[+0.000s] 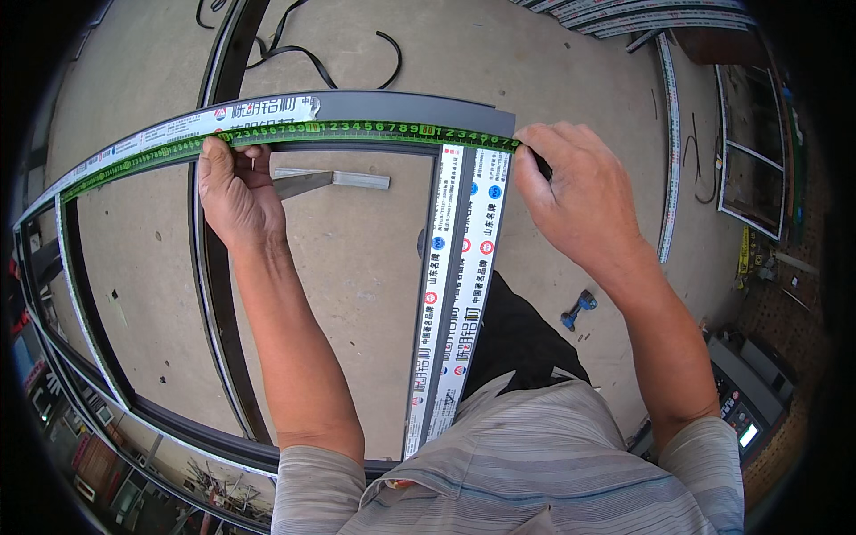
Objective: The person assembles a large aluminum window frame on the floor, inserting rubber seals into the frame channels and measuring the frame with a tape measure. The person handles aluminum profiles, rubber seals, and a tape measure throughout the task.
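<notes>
A green tape measure [374,131] with black markings is stretched along the top rail of a dark grey metal window frame [419,107]. At the rail's right corner, my right hand [584,192] pinches the end of the tape between thumb and fingers. My left hand [239,192] grips the tape against the rail further left, thumb in front and fingertips curled below. White printed protective film [473,267] covers the upright profile at the frame's right side. The tape runs on past my left hand to the far left.
A blue cordless drill [580,309] lies on the concrete floor to the right. Black rubber strips [303,53] curl on the floor beyond the frame. Long wrapped profiles [642,16] are stacked at the far right, and a grey machine [744,401] stands at the lower right.
</notes>
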Motion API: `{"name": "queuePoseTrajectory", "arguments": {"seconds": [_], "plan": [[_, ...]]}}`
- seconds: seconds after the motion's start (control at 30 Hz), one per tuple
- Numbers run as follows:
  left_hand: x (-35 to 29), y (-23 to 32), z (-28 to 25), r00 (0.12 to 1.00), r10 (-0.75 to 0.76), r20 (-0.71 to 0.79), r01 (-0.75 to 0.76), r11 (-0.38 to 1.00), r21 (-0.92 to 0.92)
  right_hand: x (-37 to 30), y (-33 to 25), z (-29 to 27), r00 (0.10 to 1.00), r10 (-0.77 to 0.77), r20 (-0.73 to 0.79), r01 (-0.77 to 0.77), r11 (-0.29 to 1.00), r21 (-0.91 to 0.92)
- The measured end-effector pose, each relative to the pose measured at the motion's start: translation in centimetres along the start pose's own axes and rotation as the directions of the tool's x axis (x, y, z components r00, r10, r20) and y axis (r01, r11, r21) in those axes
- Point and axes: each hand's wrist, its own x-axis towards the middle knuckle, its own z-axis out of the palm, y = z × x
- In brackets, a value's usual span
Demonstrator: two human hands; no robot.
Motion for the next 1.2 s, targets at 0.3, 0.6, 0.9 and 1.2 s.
{"name": "queuePoseTrajectory", "arguments": {"seconds": [0.3,0.6,0.9,1.2], "plan": [[0.0,0.0,0.0,1.000,0.008,0.009,-0.008,1.000,0.009,-0.1,0.0,0.2,0.999,-0.022,-0.040,0.022,1.000,0.000],[0.1,-0.1,-0.2,1.000,0.000,0.018,0.000,1.000,-0.002,-0.1,0.0,0.4,0.997,-0.024,-0.067,0.025,1.000,0.007],[0.1,0.0,-0.3,1.000,0.001,0.015,-0.001,1.000,0.003,-0.1,0.1,0.5,0.996,-0.038,-0.084,0.038,0.999,0.006],[0.3,0.0,-1.1,0.999,-0.039,0.035,0.039,0.999,-0.009,-0.3,0.2,0.7,0.991,-0.059,-0.117,0.061,0.998,0.012]]}}
